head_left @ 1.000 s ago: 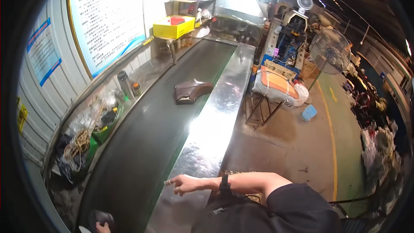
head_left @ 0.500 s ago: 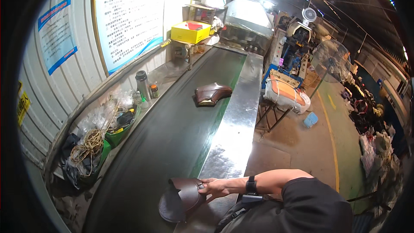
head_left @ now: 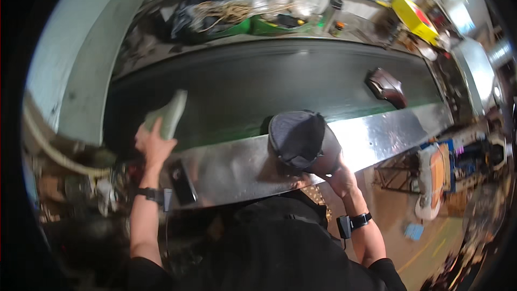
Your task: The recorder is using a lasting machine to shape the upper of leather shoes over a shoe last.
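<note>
My left hand [head_left: 154,143] is closed around a pale green shoe last [head_left: 173,114], holding it over the belt's left part; the last is slightly blurred. In my right hand [head_left: 340,180] is a brown leather shoe upper [head_left: 334,153], its dark lining facing up, above the metal ledge close to my body. Some of the right fingers are hidden behind the upper. A finished-looking brown leather shoe [head_left: 386,87] lies on the dark conveyor belt [head_left: 242,83] to the right, apart from both hands.
A shiny metal ledge [head_left: 237,168] borders the belt on my side, with a dark flat phone-like object [head_left: 183,182] on it. Behind the belt stand green bags [head_left: 229,31] with rope and plastic, a flask [head_left: 331,13] and a yellow box [head_left: 413,19]. A padded stool [head_left: 432,175] is at right.
The view has swung left and down, so the belt now runs crosswise. My left hand has come into view with the shoe last. The right hand still holds the upper.
</note>
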`<state>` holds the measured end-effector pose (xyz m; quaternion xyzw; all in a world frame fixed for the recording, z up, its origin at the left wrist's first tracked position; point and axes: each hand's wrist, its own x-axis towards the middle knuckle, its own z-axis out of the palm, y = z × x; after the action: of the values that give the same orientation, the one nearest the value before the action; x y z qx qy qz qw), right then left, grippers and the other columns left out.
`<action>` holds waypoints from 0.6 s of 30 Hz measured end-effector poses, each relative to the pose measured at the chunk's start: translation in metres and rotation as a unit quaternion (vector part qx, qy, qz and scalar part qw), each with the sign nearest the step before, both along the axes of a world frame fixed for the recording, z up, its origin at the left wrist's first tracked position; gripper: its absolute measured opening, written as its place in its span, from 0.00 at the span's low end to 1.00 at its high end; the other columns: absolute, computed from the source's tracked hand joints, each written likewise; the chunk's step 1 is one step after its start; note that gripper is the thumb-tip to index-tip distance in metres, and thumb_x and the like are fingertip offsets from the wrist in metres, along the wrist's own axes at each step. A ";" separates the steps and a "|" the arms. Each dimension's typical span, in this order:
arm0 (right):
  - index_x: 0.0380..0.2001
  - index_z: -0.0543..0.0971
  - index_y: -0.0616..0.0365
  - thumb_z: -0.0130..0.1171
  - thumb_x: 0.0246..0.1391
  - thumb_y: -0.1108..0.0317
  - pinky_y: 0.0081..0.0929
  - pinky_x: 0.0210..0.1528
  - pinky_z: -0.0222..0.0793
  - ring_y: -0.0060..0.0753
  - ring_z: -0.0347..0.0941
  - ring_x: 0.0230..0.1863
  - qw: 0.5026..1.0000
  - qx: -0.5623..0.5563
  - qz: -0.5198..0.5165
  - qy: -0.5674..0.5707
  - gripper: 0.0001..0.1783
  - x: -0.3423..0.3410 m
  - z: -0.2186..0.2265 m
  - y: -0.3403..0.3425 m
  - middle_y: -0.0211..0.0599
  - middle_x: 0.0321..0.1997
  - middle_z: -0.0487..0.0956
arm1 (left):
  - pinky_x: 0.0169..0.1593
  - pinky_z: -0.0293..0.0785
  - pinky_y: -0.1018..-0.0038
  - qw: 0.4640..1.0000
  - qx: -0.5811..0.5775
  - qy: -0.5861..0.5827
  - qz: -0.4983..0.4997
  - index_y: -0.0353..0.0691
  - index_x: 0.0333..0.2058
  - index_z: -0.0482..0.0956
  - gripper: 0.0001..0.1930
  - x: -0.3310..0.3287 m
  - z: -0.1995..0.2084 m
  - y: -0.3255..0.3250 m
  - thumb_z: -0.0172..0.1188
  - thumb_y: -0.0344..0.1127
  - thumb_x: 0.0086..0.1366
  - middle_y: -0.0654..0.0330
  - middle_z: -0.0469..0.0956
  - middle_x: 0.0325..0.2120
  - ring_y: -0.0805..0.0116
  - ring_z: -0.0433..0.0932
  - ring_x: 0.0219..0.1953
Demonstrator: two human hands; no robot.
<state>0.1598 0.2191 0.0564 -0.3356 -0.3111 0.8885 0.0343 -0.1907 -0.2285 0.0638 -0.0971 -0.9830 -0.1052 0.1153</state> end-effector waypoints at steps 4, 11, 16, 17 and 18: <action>0.72 0.58 0.54 0.51 0.67 0.41 0.64 0.72 0.56 0.53 0.57 0.74 0.996 0.074 0.045 -0.004 0.40 0.003 -0.011 0.000 0.50 0.74 0.61 | 0.60 0.60 0.45 0.976 0.033 0.051 -0.211 0.49 0.47 0.81 0.32 0.100 0.041 0.070 0.72 0.37 0.36 0.47 0.60 0.62 0.41 0.58 0.65; 0.73 0.59 0.52 0.52 0.66 0.39 0.63 0.72 0.58 0.51 0.55 0.76 0.998 -0.007 -0.063 -0.027 0.41 0.002 0.003 0.000 0.44 0.76 0.60 | 0.60 0.56 0.54 0.864 0.004 0.225 -0.451 0.56 0.45 0.77 0.22 0.258 -0.018 0.172 0.67 0.46 0.49 0.62 0.69 0.55 0.65 0.63 0.60; 0.63 0.72 0.53 0.55 0.67 0.46 0.40 0.68 0.62 0.38 0.68 0.65 0.989 0.084 -0.116 0.034 0.30 0.016 0.014 0.010 0.31 0.63 0.75 | 0.61 0.58 0.53 0.820 0.135 -0.046 -0.554 0.54 0.30 0.88 0.15 0.280 -0.018 0.187 0.69 0.57 0.55 0.58 0.76 0.50 0.63 0.68 0.59; 0.65 0.70 0.60 0.55 0.68 0.55 0.34 0.65 0.65 0.31 0.71 0.62 0.982 0.146 -0.101 0.058 0.28 0.019 0.031 0.002 0.34 0.60 0.77 | 0.58 0.65 0.61 0.804 0.256 -0.150 -0.515 0.48 0.24 0.87 0.17 0.266 -0.010 0.186 0.69 0.55 0.60 0.60 0.80 0.42 0.65 0.75 0.51; 0.66 0.69 0.62 0.55 0.67 0.58 0.32 0.62 0.68 0.30 0.73 0.59 0.958 0.276 -0.041 0.061 0.29 0.025 0.039 0.000 0.36 0.57 0.78 | 0.52 0.72 0.68 0.745 0.478 -0.310 -0.346 0.43 0.26 0.86 0.19 0.258 -0.016 0.185 0.67 0.53 0.65 0.64 0.82 0.37 0.67 0.79 0.45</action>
<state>0.1850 0.2195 0.0949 -0.2707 -0.5276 0.7846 0.1810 0.0674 -0.0432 0.0475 -0.3246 -0.6844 -0.6187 -0.2083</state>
